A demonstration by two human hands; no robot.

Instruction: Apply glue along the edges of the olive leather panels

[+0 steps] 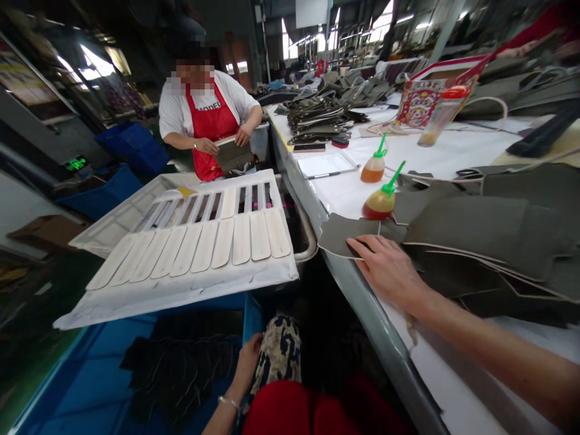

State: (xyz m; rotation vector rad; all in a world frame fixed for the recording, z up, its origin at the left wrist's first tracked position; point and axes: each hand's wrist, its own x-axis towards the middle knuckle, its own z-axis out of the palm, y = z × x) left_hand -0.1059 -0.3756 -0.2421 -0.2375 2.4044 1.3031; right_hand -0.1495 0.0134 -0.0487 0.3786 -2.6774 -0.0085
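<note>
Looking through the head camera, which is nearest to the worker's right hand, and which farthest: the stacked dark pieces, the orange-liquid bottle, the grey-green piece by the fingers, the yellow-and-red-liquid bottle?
From the right hand:
1. Grey-green piece: touching it.
2. Yellow-and-red-liquid bottle: just beyond.
3. Orange-liquid bottle: behind that bottle.
4. Stacked dark pieces: farther back, leftward.

Dark panels (pixel 471 232): matt, leather-like. Squeeze bottles (pixel 379 206): translucent plastic, glossy green nozzles (pixel 395 175). Worktop (pixel 475 150): matt paper-like cover, metal-look edge (pixel 378 323), slight sheen. Blue bin (pixel 97 356): smooth plastic. Pale strips (pixel 222 243): matt. Board cover (pixel 185 289): creased, cloth-like.
</note>
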